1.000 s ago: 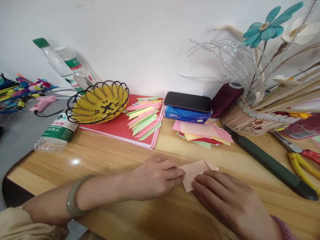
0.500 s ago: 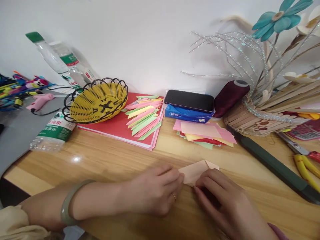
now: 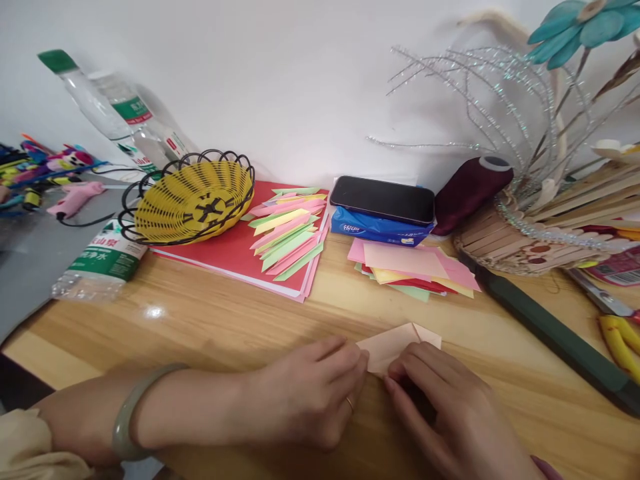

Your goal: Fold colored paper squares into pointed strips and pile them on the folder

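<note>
A pale peach piece of paper, partly folded with a crease near its right end, lies low over the wooden table. My left hand pinches its left end; a ring and a bangle are on that arm. On the paper's lower right edge, my right hand has its thumb and curled fingers closed. The fingers cover the near edge of the paper. Just behind sits a stack of coloured paper slips. Folded paper strips in green, pink and yellow lie on red sheets.
A yellow basket rests at the left beside a plastic bottle. A phone lies on a blue tissue pack. To the right are a thread cone, a dark green tool, scissors and a flower basket.
The view has shifted slightly. Both hands stay on the peach paper, and my right fingers have slid a little left along its near edge.
</note>
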Motion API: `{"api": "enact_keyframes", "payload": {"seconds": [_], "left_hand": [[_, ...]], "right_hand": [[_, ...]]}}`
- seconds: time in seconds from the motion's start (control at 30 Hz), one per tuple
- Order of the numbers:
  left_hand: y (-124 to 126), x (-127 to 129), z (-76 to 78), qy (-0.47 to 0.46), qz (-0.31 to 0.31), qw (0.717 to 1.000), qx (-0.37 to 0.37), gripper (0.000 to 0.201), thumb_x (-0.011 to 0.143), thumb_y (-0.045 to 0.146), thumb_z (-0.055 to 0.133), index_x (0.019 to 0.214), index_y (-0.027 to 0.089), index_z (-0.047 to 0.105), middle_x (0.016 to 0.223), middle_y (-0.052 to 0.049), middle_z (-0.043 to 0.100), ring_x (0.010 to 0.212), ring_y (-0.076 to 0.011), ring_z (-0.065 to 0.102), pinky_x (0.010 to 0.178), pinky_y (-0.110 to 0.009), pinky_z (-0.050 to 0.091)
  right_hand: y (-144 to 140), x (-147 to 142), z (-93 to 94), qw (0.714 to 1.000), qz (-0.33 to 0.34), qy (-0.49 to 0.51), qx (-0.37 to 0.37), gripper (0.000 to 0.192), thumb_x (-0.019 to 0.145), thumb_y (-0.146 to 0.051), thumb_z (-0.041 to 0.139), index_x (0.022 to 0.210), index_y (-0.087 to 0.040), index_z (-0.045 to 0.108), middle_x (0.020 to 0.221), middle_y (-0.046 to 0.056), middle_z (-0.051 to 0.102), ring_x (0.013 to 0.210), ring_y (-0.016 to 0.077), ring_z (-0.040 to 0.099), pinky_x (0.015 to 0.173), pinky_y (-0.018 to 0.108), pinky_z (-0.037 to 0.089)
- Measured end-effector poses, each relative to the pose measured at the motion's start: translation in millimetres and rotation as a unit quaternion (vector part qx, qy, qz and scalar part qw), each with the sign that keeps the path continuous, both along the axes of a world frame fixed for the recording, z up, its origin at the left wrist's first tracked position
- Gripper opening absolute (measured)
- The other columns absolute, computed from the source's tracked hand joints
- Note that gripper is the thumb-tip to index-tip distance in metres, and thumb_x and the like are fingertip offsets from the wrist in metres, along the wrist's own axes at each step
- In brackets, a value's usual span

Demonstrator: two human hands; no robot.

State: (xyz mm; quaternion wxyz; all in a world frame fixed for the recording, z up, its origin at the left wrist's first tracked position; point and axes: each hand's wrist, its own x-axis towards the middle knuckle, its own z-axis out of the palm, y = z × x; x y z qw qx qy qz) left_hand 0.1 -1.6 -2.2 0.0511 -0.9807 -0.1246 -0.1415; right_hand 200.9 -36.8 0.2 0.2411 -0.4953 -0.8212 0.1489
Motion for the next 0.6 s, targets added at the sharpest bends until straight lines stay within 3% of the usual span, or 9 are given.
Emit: {"api": "enact_keyframes", "payload": {"seconds": [0.4,0.6], "left_hand": [[3.6,4.5,4.8,-0.07,0.015,0.997,-0.026,0.035,0.09,0.008,0.029,0.102,0.003,0.061,0.091,-0.011,0.066,0.082,-0.0193,0.058,0.073,-0.031,0.05],[2.7,5.7,5.8,-0.056,0.014,0.998,-0.027,0.034,0.09,0.008,0.03,0.1,0.003,0.061,0.094,-0.01,0.065,0.084,-0.0189,0.058,0.076,-0.031,0.048]], "right_hand": [[-0.6,-0.5,-8.0,0.999,-0.035,-0.017,0.018,0.018,0.085,-0.018,0.042,0.067,-0.021,0.043,0.061,0.001,0.048,0.055,0.0143,0.049,0.049,0.026,0.038],[-0.6,0.9,-10.4,0.999,-0.028,-0.019,0.017,0.018,0.086,-0.018,0.043,0.068,-0.021,0.043,0.063,0.001,0.048,0.056,0.0143,0.049,0.05,0.026,0.037]]}}
